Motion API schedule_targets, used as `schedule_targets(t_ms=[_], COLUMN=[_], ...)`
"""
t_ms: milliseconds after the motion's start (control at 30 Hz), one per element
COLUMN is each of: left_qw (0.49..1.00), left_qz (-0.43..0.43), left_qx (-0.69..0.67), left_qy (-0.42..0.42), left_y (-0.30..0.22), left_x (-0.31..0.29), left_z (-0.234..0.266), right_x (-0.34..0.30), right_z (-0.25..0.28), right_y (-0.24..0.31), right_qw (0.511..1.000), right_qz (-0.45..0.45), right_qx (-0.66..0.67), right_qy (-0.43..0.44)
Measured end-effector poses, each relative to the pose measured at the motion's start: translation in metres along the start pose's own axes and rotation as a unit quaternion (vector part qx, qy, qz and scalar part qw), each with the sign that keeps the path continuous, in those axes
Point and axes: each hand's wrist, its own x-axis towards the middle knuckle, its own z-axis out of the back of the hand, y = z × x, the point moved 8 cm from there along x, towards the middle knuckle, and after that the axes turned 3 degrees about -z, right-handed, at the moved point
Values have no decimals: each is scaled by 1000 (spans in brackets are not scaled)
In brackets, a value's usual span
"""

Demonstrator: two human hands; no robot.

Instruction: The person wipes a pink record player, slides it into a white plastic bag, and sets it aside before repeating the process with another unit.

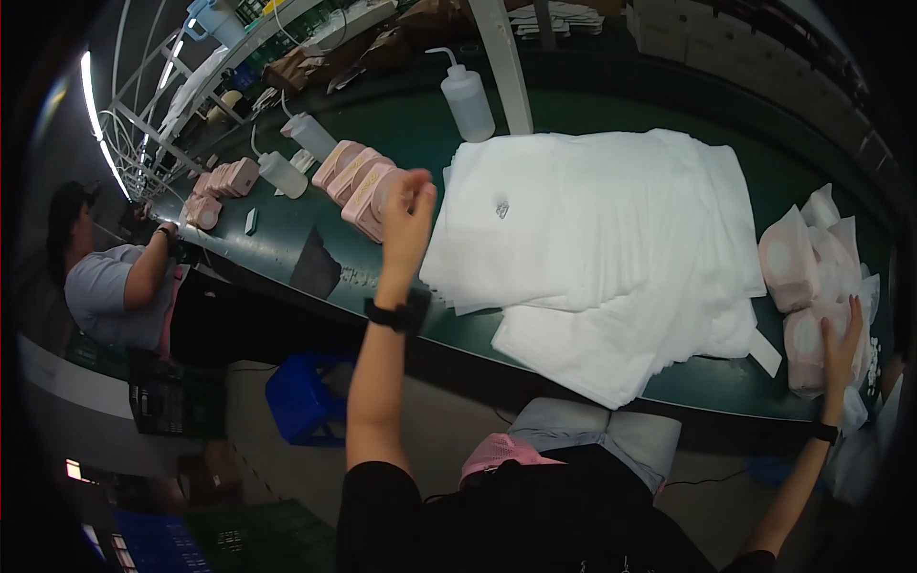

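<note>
My left hand (409, 212) is raised at the near end of a short row of pink plastic cases (368, 196), its fingers curled in toward the thumb. Whether a small thing is pinched there I cannot make out. Far to the right, my right hand (841, 342) rests with fingers stretched out on a pink case in a translucent white sleeve (805, 349). More sleeved pink cases (789, 258) are heaped just beyond it. Between my hands lies a broad, fanned pile of white sleeves (592, 224), with a small dark mark on one.
Squeeze bottles (468, 103) stand at the back, with another (283, 174) by the pink cases. A white post (501, 67) rises behind the pile. A co-worker (119, 277) works along the green bench (258, 224) at left. A blue stool (304, 399) is below.
</note>
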Motion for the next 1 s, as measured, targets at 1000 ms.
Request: schedule_targets(t_ms=[1000], left_qw=[992], left_qz=[17], left_qx=[-8], left_qy=[-129], left_y=[-87], left_x=[-120], left_z=[22], right_x=[-117], right_z=[-50], right_y=[132], right_qw=[996], right_qz=[-67], right_qx=[4], right_qy=[66])
